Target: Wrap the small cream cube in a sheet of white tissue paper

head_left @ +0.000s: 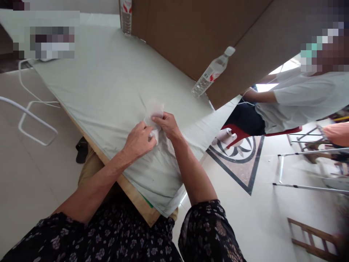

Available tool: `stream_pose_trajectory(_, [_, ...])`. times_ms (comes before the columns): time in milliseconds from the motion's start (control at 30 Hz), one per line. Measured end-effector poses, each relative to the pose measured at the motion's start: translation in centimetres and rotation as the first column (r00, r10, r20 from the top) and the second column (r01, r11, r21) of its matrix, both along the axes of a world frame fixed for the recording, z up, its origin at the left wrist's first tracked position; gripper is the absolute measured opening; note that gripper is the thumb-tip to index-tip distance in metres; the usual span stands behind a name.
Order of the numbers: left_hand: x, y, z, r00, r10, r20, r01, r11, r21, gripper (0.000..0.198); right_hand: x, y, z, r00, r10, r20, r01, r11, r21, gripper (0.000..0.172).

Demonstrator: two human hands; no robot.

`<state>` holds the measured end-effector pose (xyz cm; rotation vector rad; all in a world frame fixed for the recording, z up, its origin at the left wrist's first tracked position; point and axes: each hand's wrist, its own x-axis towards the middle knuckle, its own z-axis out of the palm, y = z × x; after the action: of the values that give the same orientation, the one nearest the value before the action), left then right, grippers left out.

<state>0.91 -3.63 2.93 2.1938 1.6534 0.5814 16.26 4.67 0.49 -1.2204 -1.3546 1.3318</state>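
Observation:
Over the cloth-covered table, near its front corner, my two hands are close together. My right hand (pixel 169 125) pinches a thin, translucent whitish sheet (pixel 156 109), thumb on top; I cannot tell whether it is plastic or paper. Just to its left, my left hand (pixel 140 140) is closed with bent fingers around a crumpled white piece (pixel 155 137). Whether that piece belongs to the same sheet is hidden by the fingers. Below both hands lies the wrinkled pale green cloth (pixel 109 83).
A large cardboard box (pixel 174 40) stands at the back, with a plastic water bottle (pixel 212 72) against it and another bottle (pixel 126 18) at its left edge. A seated person (pixel 300 98) is at the right. White cables (pixel 35 105) hang off the left edge.

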Motion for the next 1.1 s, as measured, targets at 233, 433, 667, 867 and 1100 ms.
stream_pose_trajectory(233, [0.1,-0.2,-2.3,0.962,0.134,0.238,-0.167,0.978,0.125,0.035,0.7,-3.9,0.4,0.998,0.056,0.01,-0.057,0.974,0.218,0.028])
stream_pose_trajectory(433, [-0.4,-0.2,-3.2,0.944,0.138,0.3,-0.204,0.958,0.201,0.069,0.8,-7.0,-0.3,0.922,-0.023,0.387,-0.161,0.885,0.437,0.021])
stream_pose_trajectory(667, [-2.9,1.0,-2.7,0.941,-0.16,0.299,0.146,0.987,0.07,0.043,2.1,-9.9,-1.4,0.803,-0.025,0.596,-0.379,0.75,0.542,0.059])
stream_pose_trajectory(867, [-6.0,1.4,-3.0,0.9,-0.359,0.247,0.364,0.931,0.03,0.073,1.9,-9.1,-2.9,0.767,-0.081,0.636,-0.396,0.721,0.569,0.058])
stream_pose_trajectory(1100, [-5.8,3.3,-2.6,0.83,-0.273,0.486,0.344,0.937,-0.061,0.068,1.9,-5.8,-0.8,0.944,0.089,0.316,-0.194,0.929,0.316,0.034])
